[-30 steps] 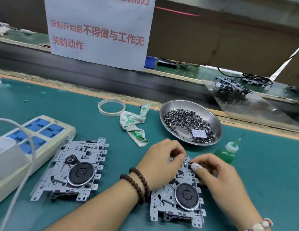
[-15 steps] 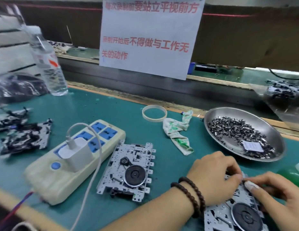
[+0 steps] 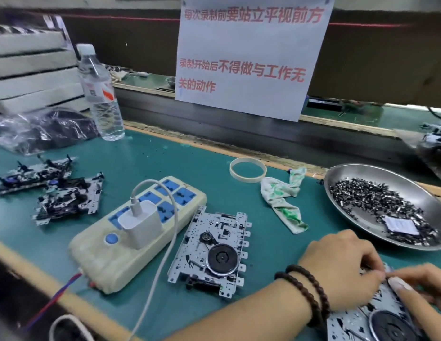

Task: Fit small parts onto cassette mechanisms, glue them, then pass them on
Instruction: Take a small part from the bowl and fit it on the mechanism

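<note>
Both hands (image 3: 342, 269) still work the cassette mechanism (image 3: 357, 321), now lower-right.

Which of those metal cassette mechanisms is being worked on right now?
The cassette mechanism at the bottom right corner, under both hands. The flywheel-up mechanism beside the power strip and the two dark mechanisms at far left lie untouched.
</note>
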A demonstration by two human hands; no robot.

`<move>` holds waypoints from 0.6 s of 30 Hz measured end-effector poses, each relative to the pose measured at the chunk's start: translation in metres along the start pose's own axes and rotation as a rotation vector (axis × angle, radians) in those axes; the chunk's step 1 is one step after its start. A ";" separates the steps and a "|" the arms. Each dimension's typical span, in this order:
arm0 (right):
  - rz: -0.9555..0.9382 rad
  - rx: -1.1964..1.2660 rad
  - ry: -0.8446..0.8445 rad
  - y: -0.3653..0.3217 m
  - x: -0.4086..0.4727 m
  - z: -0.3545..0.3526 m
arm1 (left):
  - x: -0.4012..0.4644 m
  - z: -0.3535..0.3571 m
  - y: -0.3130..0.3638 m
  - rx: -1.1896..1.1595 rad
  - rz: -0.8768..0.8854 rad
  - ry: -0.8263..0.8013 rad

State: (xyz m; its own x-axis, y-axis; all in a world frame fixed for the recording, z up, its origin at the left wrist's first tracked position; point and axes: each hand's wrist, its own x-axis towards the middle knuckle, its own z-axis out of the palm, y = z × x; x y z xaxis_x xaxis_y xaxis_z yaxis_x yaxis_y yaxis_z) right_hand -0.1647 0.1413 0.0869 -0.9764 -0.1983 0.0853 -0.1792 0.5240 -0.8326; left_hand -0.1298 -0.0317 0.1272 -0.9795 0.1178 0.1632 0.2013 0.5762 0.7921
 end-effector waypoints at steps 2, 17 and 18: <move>-0.011 0.071 0.014 -0.008 -0.007 0.003 | 0.000 0.000 0.000 -0.018 -0.008 0.001; 0.083 0.265 -0.059 -0.039 -0.018 0.004 | 0.004 0.005 -0.005 -0.014 0.028 0.017; 0.096 0.274 -0.062 -0.040 -0.018 0.004 | 0.004 0.005 -0.005 -0.011 0.035 0.021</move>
State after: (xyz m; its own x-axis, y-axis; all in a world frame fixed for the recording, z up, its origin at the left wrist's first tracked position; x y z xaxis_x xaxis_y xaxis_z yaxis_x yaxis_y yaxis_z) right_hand -0.1392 0.1208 0.1166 -0.9766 -0.2134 -0.0275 -0.0391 0.3018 -0.9526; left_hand -0.1344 -0.0300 0.1206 -0.9718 0.1202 0.2030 0.2351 0.5635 0.7920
